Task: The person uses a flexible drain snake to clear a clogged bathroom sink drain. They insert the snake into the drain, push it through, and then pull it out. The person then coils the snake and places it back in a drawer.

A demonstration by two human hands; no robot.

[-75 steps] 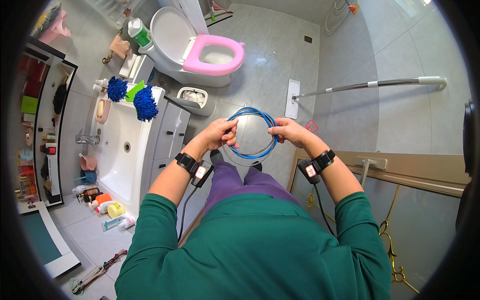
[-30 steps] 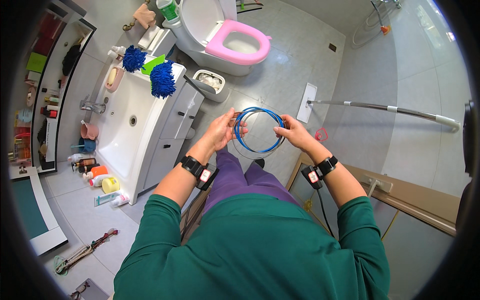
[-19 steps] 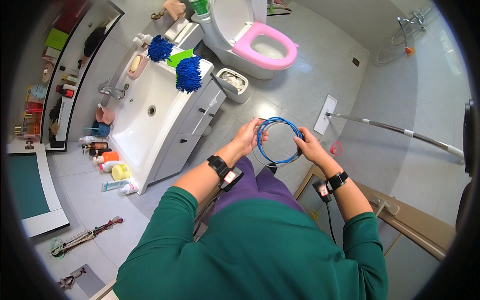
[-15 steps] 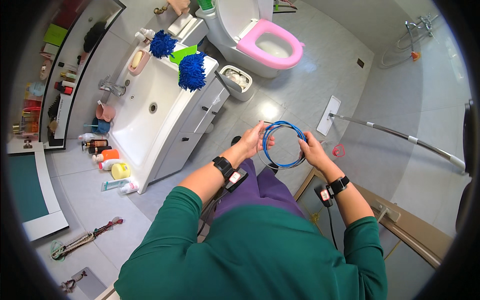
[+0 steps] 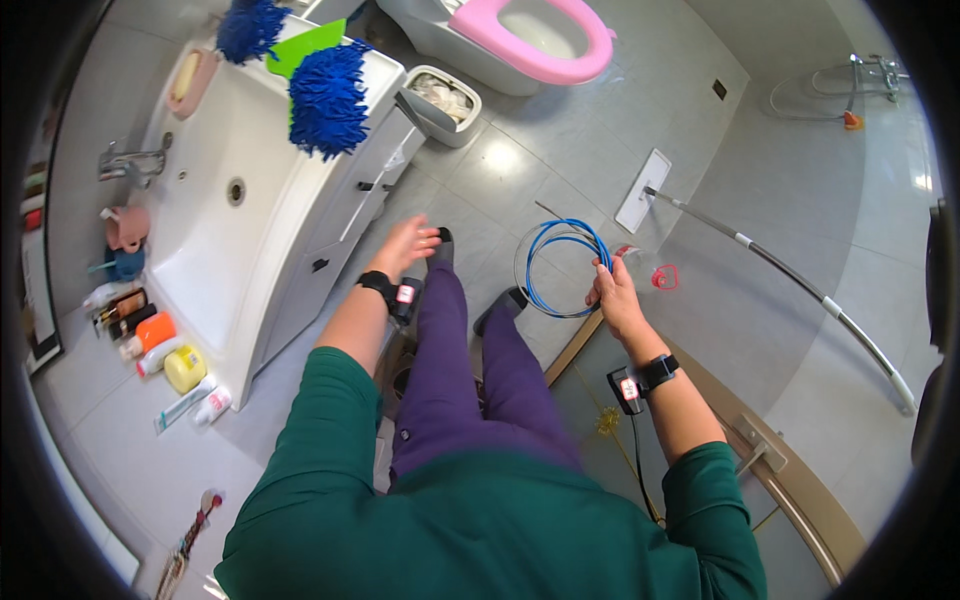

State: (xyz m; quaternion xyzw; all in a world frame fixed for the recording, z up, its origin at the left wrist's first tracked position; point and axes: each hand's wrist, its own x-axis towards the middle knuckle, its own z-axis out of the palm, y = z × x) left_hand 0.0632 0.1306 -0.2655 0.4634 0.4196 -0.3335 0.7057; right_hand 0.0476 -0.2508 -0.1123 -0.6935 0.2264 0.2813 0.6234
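Note:
My right hand (image 5: 612,291) grips a coiled blue cable (image 5: 556,266), which hangs as a loop to the left of that hand, above the grey tiled floor. My left hand (image 5: 405,245) is off the coil, fingers apart, holding nothing, stretched toward the white cabinet (image 5: 345,215) under the sink. Both wrists carry black bands. My legs in purple trousers (image 5: 450,350) show between the arms.
A white sink (image 5: 215,200) with a blue fluffy duster (image 5: 328,95) stands at left, bottles and tubes (image 5: 150,345) at its near end. A small bin (image 5: 440,100) and a toilet with a pink seat (image 5: 535,35) lie beyond. A flat mop (image 5: 740,245) rests at right.
My left hand has let go of the blue coil and swung left toward the sink cabinet. The right hand alone keeps the coil. The view has turned further left.

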